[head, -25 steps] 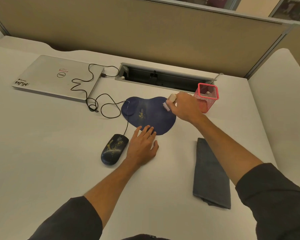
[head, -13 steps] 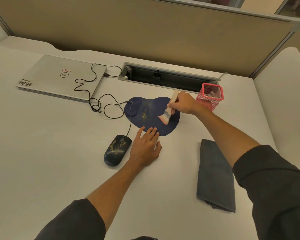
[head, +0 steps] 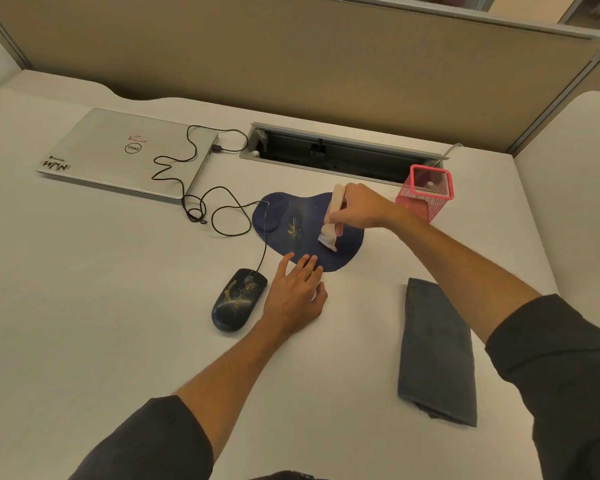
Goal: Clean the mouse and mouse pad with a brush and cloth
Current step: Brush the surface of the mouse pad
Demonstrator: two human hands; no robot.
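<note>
Right hand (head: 359, 209) has its grip curled round a pale wooden-handled brush (head: 331, 220), bristles seemingly touching the dark blue kidney-shaped mouse pad (head: 291, 220); left hand (head: 297, 292), fingers flat, presses its near edge.

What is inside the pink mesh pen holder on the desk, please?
Inside the pink mesh pen holder, something small and pale shows near the bottom, but it is too small and blurred to identify. The mesh walls hide the rest of the inside. Nothing sticks out above its rim.

White desk (head: 84, 306) with wavy rear edge; open grey cable slot (head: 340, 155) set into it. Tan partition panel (head: 291, 57) behind, metal-framed. Second white desk surface (head: 575, 174) at right. Even indoor light.
</note>
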